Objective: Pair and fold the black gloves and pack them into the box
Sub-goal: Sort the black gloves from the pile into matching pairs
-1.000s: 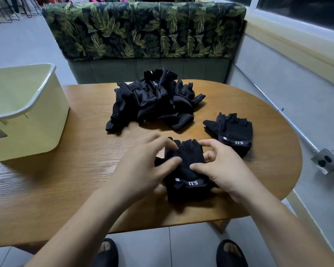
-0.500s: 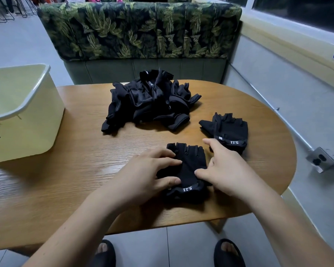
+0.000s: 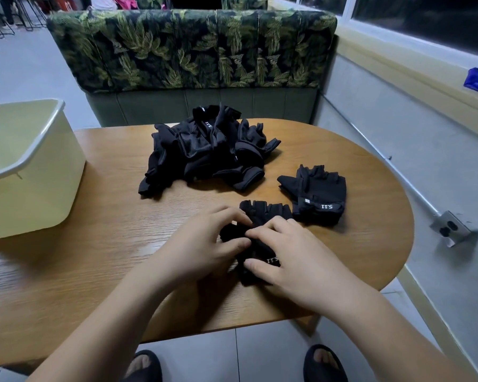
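right hand (image 3: pixel 295 257) now over the glove (image 3: pixel 265 213)

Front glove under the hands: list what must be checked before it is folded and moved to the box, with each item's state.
1. Both hands hold the front glove: ok; left hand pinches its left edge, right hand grips its cuff end.
2. Second glove paired with it: cannot tell; the hands cover it.
3. Fold done: not ok; its finger stubs lie flat on the table.
4. Box open, at the table's left: ok.
5. Glove pile apart from it: ok.
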Demonstrator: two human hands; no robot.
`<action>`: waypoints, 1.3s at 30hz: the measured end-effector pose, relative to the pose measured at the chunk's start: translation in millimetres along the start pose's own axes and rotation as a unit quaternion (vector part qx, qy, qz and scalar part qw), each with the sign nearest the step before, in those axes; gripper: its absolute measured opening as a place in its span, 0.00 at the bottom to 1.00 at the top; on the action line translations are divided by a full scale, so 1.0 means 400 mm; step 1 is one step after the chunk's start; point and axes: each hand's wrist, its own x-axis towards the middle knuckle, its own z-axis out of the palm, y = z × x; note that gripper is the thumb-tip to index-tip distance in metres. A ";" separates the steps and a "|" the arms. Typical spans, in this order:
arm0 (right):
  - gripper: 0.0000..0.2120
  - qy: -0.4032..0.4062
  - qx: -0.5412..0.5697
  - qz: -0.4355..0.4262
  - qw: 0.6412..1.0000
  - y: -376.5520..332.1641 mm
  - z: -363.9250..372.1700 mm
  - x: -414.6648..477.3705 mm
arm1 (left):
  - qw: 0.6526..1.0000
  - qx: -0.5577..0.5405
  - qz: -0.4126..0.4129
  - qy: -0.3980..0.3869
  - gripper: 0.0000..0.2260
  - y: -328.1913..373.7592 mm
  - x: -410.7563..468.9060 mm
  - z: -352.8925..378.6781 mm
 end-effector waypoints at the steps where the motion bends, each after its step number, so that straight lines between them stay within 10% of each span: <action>1: 0.25 0.007 -0.009 0.000 1.000 0.007 0.003 0.003 | 1.000 0.001 -0.001 0.003 0.12 -0.002 0.005 -0.003; 11: 0.23 0.047 -0.035 0.032 0.998 0.086 -0.002 0.048 | 0.999 -0.033 -0.012 0.029 0.09 0.000 0.047 -0.016; 24: 0.23 0.073 -0.029 0.095 0.992 0.186 -0.054 0.081 | 0.948 0.096 -0.070 0.296 0.11 -0.073 0.215 -0.115; 39: 0.12 0.207 0.076 0.072 0.973 0.132 -0.082 0.072 | 0.929 0.190 -0.101 0.302 0.08 -0.125 0.282 -0.132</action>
